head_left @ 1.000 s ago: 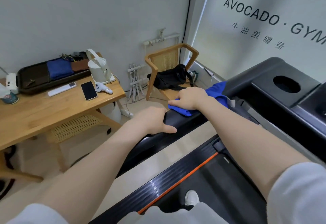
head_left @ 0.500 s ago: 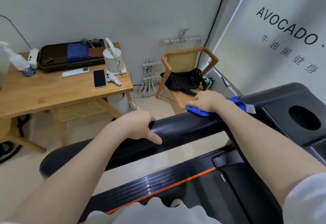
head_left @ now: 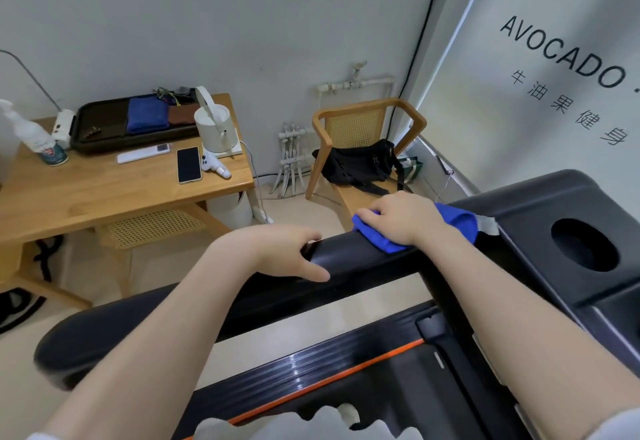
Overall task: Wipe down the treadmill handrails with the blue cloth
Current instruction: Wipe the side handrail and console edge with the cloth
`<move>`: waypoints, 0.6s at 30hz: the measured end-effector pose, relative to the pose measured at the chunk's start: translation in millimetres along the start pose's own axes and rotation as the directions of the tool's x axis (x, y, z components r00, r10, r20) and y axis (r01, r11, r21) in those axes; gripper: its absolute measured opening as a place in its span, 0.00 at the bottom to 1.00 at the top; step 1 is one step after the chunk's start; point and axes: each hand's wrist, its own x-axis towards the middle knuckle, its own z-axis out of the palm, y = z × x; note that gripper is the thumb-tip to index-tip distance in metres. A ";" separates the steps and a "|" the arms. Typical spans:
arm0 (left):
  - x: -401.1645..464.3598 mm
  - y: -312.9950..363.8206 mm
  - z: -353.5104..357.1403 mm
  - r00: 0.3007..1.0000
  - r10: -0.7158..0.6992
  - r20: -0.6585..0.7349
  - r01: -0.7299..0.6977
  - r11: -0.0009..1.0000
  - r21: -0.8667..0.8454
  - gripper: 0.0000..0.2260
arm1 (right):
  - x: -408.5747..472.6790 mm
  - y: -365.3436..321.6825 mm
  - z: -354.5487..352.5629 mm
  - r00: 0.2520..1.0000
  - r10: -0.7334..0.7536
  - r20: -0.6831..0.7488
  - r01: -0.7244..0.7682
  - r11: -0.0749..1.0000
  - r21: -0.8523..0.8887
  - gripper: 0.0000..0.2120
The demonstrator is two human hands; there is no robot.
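The black left handrail (head_left: pixel 349 259) of the treadmill runs from the lower left up to the console. The blue cloth (head_left: pixel 460 223) lies on the rail's upper end, close to the console, and my right hand (head_left: pixel 403 219) presses flat on it. Part of the cloth sticks out behind my wrist and under my fingers. My left hand (head_left: pixel 277 252) grips the same rail a little lower down, thumb along the near side, fingers curled over the far side and hidden.
The console (head_left: pixel 554 218) with a round cup hole (head_left: pixel 583 245) sits to the right. The belt deck with an orange stripe (head_left: pixel 332 384) lies below. A wooden chair (head_left: pixel 367 121) holding a black bag stands beyond the rail. A wooden table (head_left: pixel 104 190) with phone, kettle and tray stands at left.
The view has swung so more of the rail shows. My right hand and the cloth have slid slightly along the rail near the console. My left hand keeps its grip.
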 end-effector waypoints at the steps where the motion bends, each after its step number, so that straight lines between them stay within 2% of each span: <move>1: 3.5 8.6 0.2 0.999 0.026 -0.027 -0.026 0.999 -0.020 0.28 | -2.3 20.6 -1.9 0.999 0.041 -0.009 -0.041 0.999 -0.016 0.25; 5: 16.6 26.1 4.0 0.994 0.018 -0.107 -0.017 1.000 0.004 0.27 | -8.4 76.6 -6.1 0.979 0.183 -0.085 -0.184 0.983 -0.012 0.26; 8: 16.8 25.5 5.1 0.994 -0.001 -0.110 -0.003 0.999 -0.036 0.27 | -9.5 71.2 -2.5 0.962 0.218 -0.163 -0.228 0.972 -0.049 0.24; 12: 14.4 27.4 4.5 0.992 -0.021 -0.125 0.014 0.998 -0.056 0.28 | -20.2 15.7 7.0 0.960 0.044 -0.276 -0.068 0.994 -0.080 0.22; 15: 16.1 30.2 2.9 0.988 -0.073 -0.139 0.067 0.997 -0.046 0.30 | -35.0 -24.1 22.4 0.915 -0.037 -0.402 -0.012 0.993 -0.118 0.19; 18: 16.8 32.5 1.2 0.983 -0.104 -0.153 0.101 0.994 -0.029 0.31 | -41.3 -23.9 31.2 0.878 -0.111 -0.466 0.066 0.992 -0.112 0.18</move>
